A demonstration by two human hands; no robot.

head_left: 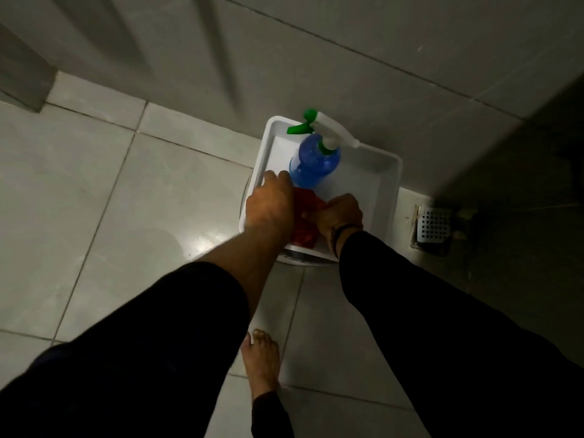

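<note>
A white rectangular tray point(384, 172) sits low on the tiled floor against the wall. A blue spray bottle point(311, 164) with a white and green trigger head stands upright in it. A crumpled red cloth point(305, 216) lies in the tray's near part. My right hand point(339, 214) grips the red cloth with curled fingers. My left hand point(268, 203) reaches over the tray's left rim, its fingers extended down beside the bottle's base and the cloth; whether it holds anything is hidden.
A metal floor drain grate point(433, 228) sits right of the tray by the wall. Pale floor tiles point(110, 200) spread to the left. My bare foot point(261, 358) stands on the tiles below the tray. A dark wall edge rises at right.
</note>
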